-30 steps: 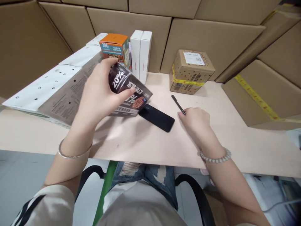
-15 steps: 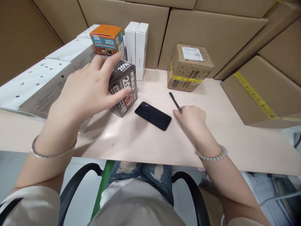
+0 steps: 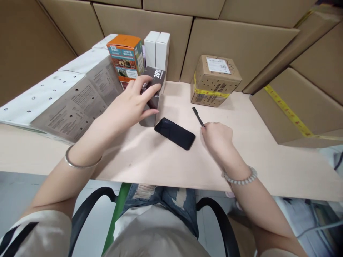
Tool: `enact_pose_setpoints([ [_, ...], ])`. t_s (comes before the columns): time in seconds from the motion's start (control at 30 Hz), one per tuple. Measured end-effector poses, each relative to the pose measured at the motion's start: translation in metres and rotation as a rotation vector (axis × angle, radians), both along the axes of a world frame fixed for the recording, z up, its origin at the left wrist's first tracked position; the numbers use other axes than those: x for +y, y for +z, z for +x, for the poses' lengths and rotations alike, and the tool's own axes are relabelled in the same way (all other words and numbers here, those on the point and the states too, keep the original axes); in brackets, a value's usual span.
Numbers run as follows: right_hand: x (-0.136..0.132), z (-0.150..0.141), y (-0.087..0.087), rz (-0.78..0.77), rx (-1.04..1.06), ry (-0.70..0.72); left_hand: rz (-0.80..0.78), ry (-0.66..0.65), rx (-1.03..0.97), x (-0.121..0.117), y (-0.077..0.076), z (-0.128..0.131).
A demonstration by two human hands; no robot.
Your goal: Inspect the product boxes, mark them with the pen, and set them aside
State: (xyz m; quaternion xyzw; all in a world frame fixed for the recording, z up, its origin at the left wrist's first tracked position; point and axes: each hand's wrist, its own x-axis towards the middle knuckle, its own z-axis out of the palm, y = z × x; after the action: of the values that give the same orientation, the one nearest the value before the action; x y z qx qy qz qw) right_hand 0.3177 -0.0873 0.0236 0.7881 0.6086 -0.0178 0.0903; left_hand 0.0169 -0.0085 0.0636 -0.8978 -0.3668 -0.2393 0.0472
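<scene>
My left hand [image 3: 130, 103] is closed on a dark grey printed carton [image 3: 154, 80] marked "20%". Its fingers lie over the carton's top and the thumb reaches along the near side; the carton stands upright on the table, its left part hidden by the hand. My right hand [image 3: 218, 141] rests on the table, curled round a black pen [image 3: 198, 116] whose far end points up and left. Between the two hands a black smartphone [image 3: 175, 134] lies flat, screen up. An orange-topped box [image 3: 124, 53] stands just behind the left hand.
Two slim white boxes [image 3: 162, 46] stand behind the carton. White-topped boxes [image 3: 80, 96] line the left side. A small taped parcel [image 3: 217, 80] sits at the back, and a larger cardboard box [image 3: 302, 110] is at right. Stacked cartons [image 3: 144, 39] wall off the back.
My left hand loosened over the carton, which went from tilted to upright, and now grips it from above. The carton has been turned and sits farther right. My right hand keeps the pen.
</scene>
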Motion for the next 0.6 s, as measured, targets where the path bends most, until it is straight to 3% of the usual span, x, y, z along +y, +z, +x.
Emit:
enact_pose_setpoints([
  [0.17,0.001,-0.003,0.0,0.019,0.015,-0.015,0.024,0.026,-0.042,0.026,-0.001,0.009],
  [0.37,0.001,-0.001,0.001,0.05,0.026,-0.013,-0.058,0.067,-0.129,0.044,-0.001,0.014],
  [0.6,0.002,0.004,-0.001,0.063,0.048,-0.008,-0.164,-0.054,-0.299,0.079,-0.014,0.012],
])
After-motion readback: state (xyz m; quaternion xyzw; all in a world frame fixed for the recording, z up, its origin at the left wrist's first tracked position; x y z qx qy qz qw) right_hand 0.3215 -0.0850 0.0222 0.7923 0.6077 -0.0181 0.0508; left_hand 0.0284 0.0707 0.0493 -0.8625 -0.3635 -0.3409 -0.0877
